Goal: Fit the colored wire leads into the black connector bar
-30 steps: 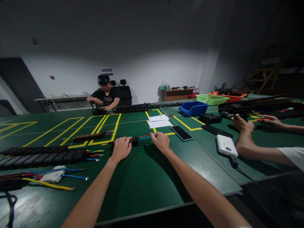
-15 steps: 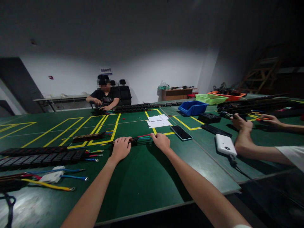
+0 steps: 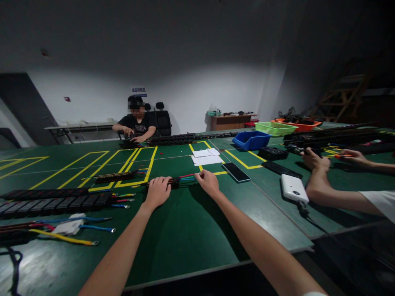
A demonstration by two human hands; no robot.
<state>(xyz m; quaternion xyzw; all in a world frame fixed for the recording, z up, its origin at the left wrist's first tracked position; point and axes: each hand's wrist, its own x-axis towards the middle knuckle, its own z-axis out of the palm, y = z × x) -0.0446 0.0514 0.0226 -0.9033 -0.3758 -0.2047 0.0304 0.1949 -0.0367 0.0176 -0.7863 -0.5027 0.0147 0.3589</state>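
Note:
A short wire harness [image 3: 175, 183] with a black body lies crosswise on the green table in front of me. My left hand [image 3: 159, 190] is closed over its left part, with the fingers draped across the top and hiding much of it. Red, blue and green wires [image 3: 187, 178] run out of its right side. At their tips, my right hand [image 3: 207, 182] pinches the wire ends between thumb and fingers; the exact ends are hidden. Beyond my left hand lies a similar dark wire bundle [image 3: 119, 176].
Black socket-like strips [image 3: 61, 203] and cables with ring terminals [image 3: 96, 230] lie at left. Paper sheets [image 3: 206, 157], a phone [image 3: 236, 172], a blue bin [image 3: 251, 140] and a white power bank [image 3: 293, 188] stand right. A co-worker's hands [image 3: 317, 160] work at far right; another person [image 3: 138, 123] sits opposite.
My right hand has shifted very slightly left along the wires, its fingers still pinched. The left hand stays on the harness. The whole view has moved slightly.

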